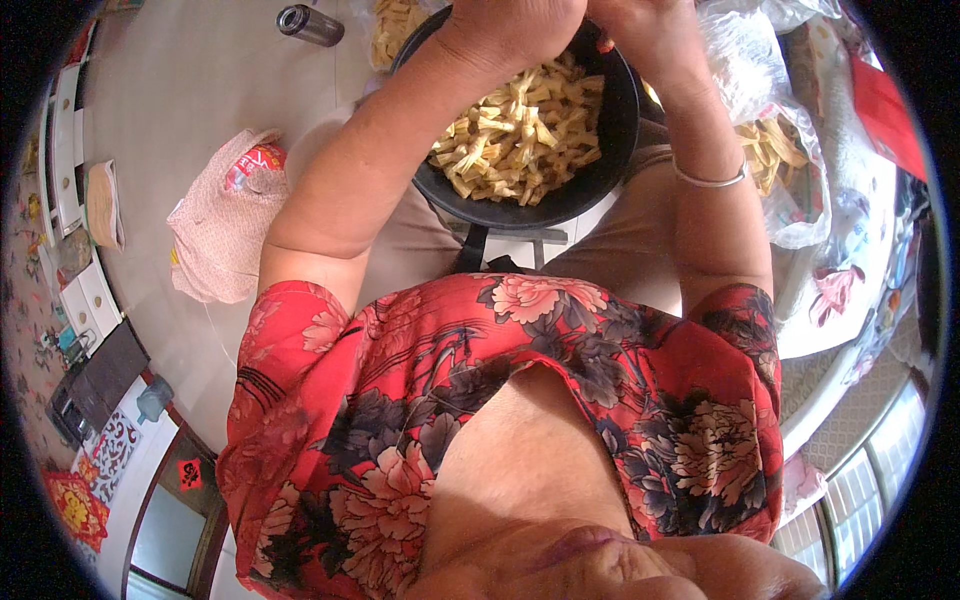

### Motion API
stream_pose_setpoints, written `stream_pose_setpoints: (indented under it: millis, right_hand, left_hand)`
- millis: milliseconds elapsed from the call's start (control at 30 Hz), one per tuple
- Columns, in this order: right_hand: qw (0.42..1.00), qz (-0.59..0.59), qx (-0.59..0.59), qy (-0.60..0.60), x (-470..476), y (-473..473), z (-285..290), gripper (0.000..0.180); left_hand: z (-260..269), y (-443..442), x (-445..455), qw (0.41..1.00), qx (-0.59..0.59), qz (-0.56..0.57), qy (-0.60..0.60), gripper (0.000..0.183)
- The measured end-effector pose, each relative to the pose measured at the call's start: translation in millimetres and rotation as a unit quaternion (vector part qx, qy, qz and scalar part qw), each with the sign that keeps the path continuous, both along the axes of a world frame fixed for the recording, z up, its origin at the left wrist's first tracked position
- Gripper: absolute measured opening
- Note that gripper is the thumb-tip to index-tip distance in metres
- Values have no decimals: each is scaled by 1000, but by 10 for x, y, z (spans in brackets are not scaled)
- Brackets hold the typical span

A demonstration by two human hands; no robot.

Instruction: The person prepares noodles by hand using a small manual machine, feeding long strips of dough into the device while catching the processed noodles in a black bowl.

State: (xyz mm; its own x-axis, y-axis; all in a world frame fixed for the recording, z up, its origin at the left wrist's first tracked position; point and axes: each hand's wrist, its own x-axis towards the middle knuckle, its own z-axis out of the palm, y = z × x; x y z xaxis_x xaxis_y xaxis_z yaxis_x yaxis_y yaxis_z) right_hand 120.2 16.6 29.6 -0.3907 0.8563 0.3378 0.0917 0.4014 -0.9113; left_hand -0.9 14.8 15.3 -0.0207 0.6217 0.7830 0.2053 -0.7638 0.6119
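Observation:
Over the far part of a black frying pan [525, 219], my left hand [517, 30] and my right hand [652, 37] come together at the top edge of the view. Most of their fingers are cut off, so what they hold is hidden. A small reddish bit shows beside the right hand, too little of it to name. The pan lies between my knees with its handle [472, 247] towards me. Many short, pale-yellow, fibrous food pieces [517, 142] fill it. Right of the pan, longer yellow strips [769, 154] lie in a clear plastic bag [806, 217].
Another bag of yellow strips [394, 30] is beyond the pan. A dark see-through tumbler [311, 25] lies on the tiled floor [187, 82]. To the left is a pink woven sack [225, 217]. A cloth-covered sofa [814, 322] borders the right side.

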Motion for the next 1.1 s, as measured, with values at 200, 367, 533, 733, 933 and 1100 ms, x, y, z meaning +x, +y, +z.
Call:
stream_pose_setpoints:
  millis: [200,367,533,733,933,1100]
  right_hand:
    - [983,-33,-172,63,-99,2,40,21]
    - [775,215,-531,269,216,181,-124,29]
    - [763,300,-542,182,350,281,-91,21]
    - [940,116,-317,45,304,149,148,12]
    - [888,225,-381,129,424,277,-6,18]
    - [817,341,-361,293,388,284,-163,16]
  left_hand:
    - [259,-70,-172,876,-416,-203,-139,27]
    - [244,-63,-196,977,-52,45,204,7]
    - [143,17,-165,989,30,-1,143,1]
    - [37,4,-100,983,-51,88,150,12]
    - [180,-68,-75,952,-298,2,69,12]
    - [186,-7,-125,960,-159,151,176,22]
